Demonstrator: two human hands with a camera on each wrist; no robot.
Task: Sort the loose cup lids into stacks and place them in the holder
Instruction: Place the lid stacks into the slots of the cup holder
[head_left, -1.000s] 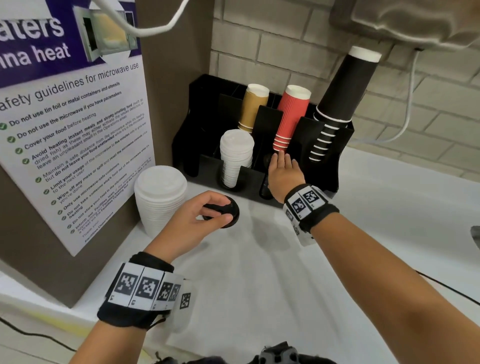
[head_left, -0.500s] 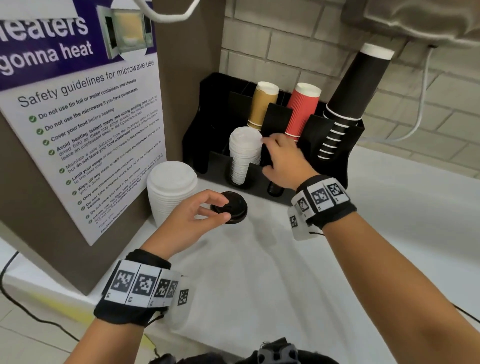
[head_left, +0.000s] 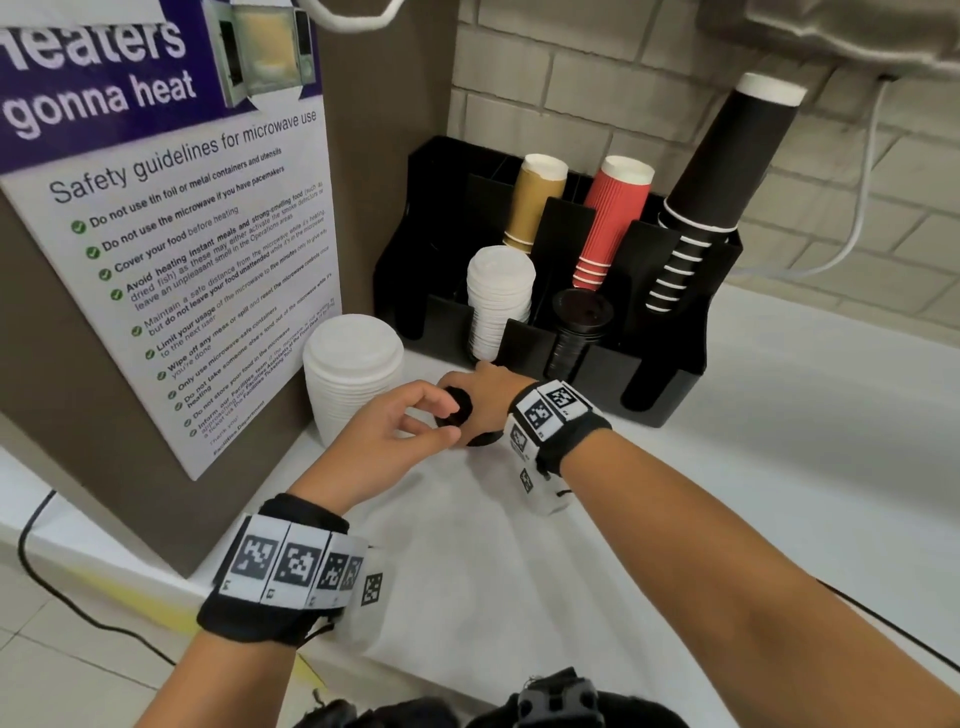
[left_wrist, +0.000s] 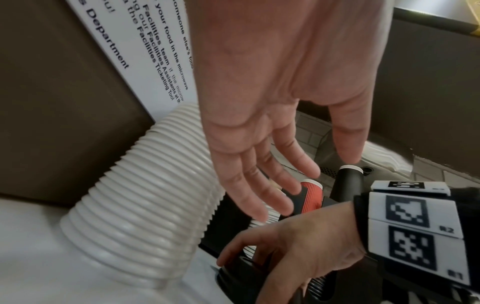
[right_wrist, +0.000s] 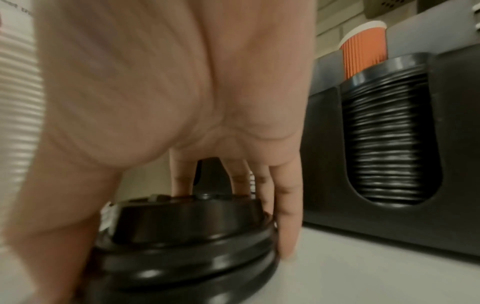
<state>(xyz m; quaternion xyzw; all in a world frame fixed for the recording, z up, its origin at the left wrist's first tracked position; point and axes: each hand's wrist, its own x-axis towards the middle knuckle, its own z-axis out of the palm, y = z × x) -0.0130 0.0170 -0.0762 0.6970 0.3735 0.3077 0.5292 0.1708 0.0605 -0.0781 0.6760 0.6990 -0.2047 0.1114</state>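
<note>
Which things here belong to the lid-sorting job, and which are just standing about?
Job in hand:
right hand gripping the loose black lids; left hand open beside them; holder with its black lid stack and white lid stack; large white lid stack on the counter.

Standing about:
brown cups; red cups; black cups; microwave poster.
</note>
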